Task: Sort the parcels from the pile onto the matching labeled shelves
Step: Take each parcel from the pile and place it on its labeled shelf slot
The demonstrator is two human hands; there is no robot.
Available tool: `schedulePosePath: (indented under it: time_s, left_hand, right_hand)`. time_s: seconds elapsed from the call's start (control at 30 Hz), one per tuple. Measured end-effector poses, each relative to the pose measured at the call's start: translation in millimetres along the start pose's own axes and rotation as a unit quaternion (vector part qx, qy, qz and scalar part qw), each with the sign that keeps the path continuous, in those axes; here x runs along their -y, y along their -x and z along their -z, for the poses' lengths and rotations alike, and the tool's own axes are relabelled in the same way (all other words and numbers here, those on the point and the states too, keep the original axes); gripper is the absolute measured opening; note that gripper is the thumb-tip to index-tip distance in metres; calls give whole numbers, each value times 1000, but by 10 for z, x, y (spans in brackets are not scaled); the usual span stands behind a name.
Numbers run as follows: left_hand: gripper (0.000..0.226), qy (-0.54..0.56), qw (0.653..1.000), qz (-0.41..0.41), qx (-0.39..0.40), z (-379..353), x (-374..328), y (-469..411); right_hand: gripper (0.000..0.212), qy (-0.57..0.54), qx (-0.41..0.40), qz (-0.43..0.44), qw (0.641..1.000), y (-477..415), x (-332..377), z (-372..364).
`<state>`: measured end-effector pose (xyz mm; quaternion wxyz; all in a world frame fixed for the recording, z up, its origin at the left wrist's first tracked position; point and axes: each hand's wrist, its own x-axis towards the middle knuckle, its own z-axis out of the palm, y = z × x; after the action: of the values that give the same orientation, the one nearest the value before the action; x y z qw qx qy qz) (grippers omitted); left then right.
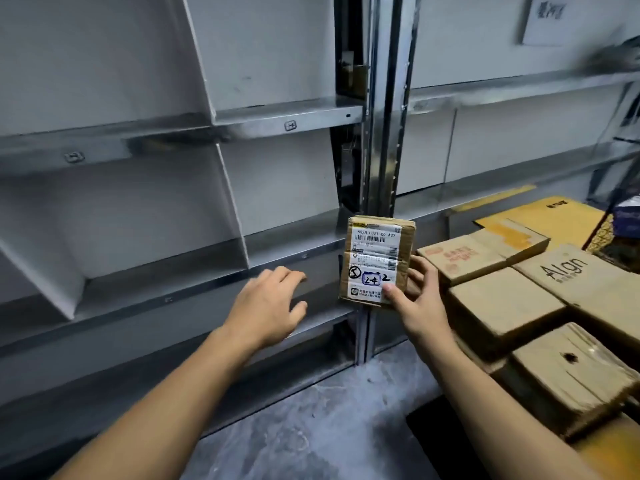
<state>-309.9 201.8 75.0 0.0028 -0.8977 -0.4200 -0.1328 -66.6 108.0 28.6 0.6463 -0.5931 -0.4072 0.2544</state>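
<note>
Brown cardboard parcel point(376, 261), shipping label facing the camera, is held upright in front of the steel shelf upright point(384, 133), gripped at its lower right corner by the right hand point(417, 299). The left hand point(268, 306) hovers relaxed, fingers loose, near the grey metal shelves point(166, 285). Stacked cardboard boxes point(502, 306) sit to the right.

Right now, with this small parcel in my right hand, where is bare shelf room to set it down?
Bare: the shelf bay between the slanted divider and the steel upright, just beyond the left hand, and the wider bay left of that divider. Crowded: right of the upright, where cardboard boxes lie packed edge to edge.
</note>
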Motion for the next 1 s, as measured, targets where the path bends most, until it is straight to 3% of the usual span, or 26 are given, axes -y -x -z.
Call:
schedulePosePath:
  time_s: [0.5,1.0]
  left_hand:
    - [50,-32,997,68,32,-281,1061,-509]
    - [48,-18,976,211,46,-852,1628,-1764]
  right_hand:
    - [58,50,101,-4,994,-873,-517,-1225]
    - [61,51,237,-18,970,-2906,-1406,-2223]
